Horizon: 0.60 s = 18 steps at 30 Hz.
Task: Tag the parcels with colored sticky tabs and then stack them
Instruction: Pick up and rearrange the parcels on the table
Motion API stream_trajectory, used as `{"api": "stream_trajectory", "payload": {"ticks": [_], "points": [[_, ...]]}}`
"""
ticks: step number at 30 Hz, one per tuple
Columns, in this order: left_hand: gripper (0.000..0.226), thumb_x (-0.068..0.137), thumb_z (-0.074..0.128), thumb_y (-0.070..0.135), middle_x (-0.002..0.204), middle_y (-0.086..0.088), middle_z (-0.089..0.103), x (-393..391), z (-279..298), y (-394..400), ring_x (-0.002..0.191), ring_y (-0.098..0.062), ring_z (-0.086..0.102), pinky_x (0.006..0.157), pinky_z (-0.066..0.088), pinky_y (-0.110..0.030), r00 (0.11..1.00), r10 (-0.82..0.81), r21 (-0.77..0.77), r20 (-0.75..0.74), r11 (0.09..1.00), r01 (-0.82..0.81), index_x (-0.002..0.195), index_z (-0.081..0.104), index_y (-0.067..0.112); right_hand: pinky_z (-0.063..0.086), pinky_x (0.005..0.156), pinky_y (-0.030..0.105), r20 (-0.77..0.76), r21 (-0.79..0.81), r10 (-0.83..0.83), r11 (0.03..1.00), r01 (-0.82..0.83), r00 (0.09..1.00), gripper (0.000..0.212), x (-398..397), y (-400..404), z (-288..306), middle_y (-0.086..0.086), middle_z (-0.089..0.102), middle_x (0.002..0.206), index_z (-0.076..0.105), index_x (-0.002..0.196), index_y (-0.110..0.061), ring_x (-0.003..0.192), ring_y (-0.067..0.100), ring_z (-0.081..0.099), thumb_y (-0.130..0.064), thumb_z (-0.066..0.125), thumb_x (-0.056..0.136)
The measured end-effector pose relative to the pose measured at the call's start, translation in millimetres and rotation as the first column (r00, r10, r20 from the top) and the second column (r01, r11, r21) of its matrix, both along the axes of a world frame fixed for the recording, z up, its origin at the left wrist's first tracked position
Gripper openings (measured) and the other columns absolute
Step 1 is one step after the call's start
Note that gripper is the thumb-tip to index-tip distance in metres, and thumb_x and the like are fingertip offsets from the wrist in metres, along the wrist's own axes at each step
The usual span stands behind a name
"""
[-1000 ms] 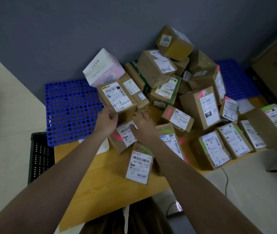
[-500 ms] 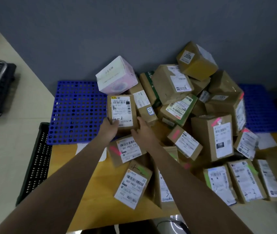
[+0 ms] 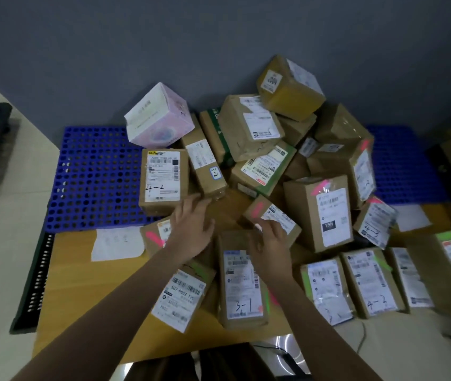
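On the wooden table, against a grey wall, lies a heap of brown parcels, most bearing white labels. Left hand: fingers spread and relaxed, holding nothing, hovering just below the upright parcel marked "4-2", which stands on the blue perforated mat. Right hand: fingers loosely open, empty, poised over the top end of the parcel marked "3-1". Partly hidden beneath the left wrist, a small parcel shows a pink tab on its face. Another parcel with a pink tab lies just beyond the right fingertips. Nearer the viewer, between the forearms, a parcel labelled "507" carries a green tab at its upper edge. To the right, a tall box with a pink tab stands upright; a row of flat parcels with green tabs lies along the table's near edge. At the top of the heap a yellowish box sits tilted; a pink-and-white carton leans at the left of the heap. A white paper sheet lies flat on the table left of the hands, and a black crate sits off the table's left edge.
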<state>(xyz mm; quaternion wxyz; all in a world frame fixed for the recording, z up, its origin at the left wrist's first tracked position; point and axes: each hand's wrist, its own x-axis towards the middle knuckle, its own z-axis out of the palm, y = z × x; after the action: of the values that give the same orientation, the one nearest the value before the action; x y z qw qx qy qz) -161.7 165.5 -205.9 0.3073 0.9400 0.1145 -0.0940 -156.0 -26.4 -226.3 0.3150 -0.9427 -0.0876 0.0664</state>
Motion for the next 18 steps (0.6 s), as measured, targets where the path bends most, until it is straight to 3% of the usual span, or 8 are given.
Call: {"api": "stream_trajectory", "payload": {"ticks": [2,6,9,12,13,18], "points": [[0.050,0.097,0.047,0.035,0.149,-0.002,0.024,-2.7,-4.0,-19.2,0.138,-0.027,0.016,0.112,0.018,-0.044,0.992,-0.096,-0.025,-0.076,0.995,0.095,0.144,0.034,0.025,0.049,0.087,0.045,-0.073,-0.029,-0.048,0.999,0.046,0.996,0.045,-10.3,-14.1,-8.2,0.012,0.047,0.129,0.048,0.134,-0.013,0.115,0.033,0.050,-0.026,0.058,0.092],[0.051,0.099,0.041,0.040,0.149,0.000,0.028,-7.3,-8.6,-45.4,0.137,-0.026,0.021,0.111,0.017,-0.038,0.949,-0.256,-0.009,-0.185,0.966,0.259,0.146,0.029,0.026,0.048,0.089,0.040,-0.308,0.011,-0.068,0.997,0.075,0.949,0.057,-32.0,-14.9,-16.7,0.007,0.036,0.144,0.030,0.144,-0.018,0.124,0.027,0.045,-0.035,0.054,0.095],[0.048,0.098,0.043,0.032,0.145,0.000,0.036,-10.9,-10.7,-49.4,0.133,-0.025,0.024,0.110,0.018,-0.036,0.930,-0.322,0.045,-0.177,0.941,0.334,0.145,0.030,0.027,0.052,0.085,0.042,-0.351,0.089,-0.041,0.993,0.077,0.935,0.047,-43.5,-13.0,-14.8,0.002,0.049,0.127,0.037,0.136,-0.019,0.110,0.021,0.055,-0.035,0.053,0.095],[0.043,0.095,0.046,0.028,0.136,0.000,0.042,-11.6,-15.2,-48.6,0.128,-0.023,0.029,0.106,0.022,-0.034,0.936,-0.317,0.070,-0.155,0.941,0.330,0.137,0.037,0.024,0.054,0.077,0.033,-0.453,0.252,-0.052,0.950,0.184,0.890,0.023,-50.8,-24.2,-11.2,-0.008,0.058,0.103,0.046,0.121,-0.025,0.093,0.012,0.060,-0.029,0.048,0.099],[0.041,0.094,0.048,0.031,0.134,-0.001,0.043,-11.3,-16.3,-49.5,0.126,-0.023,0.030,0.106,0.023,-0.036,0.935,-0.316,0.069,-0.161,0.942,0.330,0.133,0.039,0.022,0.053,0.076,0.032,-0.471,0.240,-0.076,0.948,0.210,0.879,0.021,-51.9,-29.7,-11.9,-0.007,0.060,0.100,0.048,0.120,-0.026,0.091,0.015,0.062,-0.025,0.046,0.100],[0.042,0.093,0.051,0.040,0.132,-0.001,0.043,-10.4,-24.1,-55.1,0.125,-0.023,0.033,0.107,0.023,-0.038,0.905,-0.385,0.101,-0.184,0.908,0.407,0.130,0.039,0.022,0.045,0.081,0.028,-0.394,-0.117,-0.211,0.977,0.178,0.895,0.030,-50.9,-46.7,-30.7,0.011,0.059,0.119,0.057,0.121,-0.007,0.107,0.028,0.059,-0.006,0.044,0.093]]}}
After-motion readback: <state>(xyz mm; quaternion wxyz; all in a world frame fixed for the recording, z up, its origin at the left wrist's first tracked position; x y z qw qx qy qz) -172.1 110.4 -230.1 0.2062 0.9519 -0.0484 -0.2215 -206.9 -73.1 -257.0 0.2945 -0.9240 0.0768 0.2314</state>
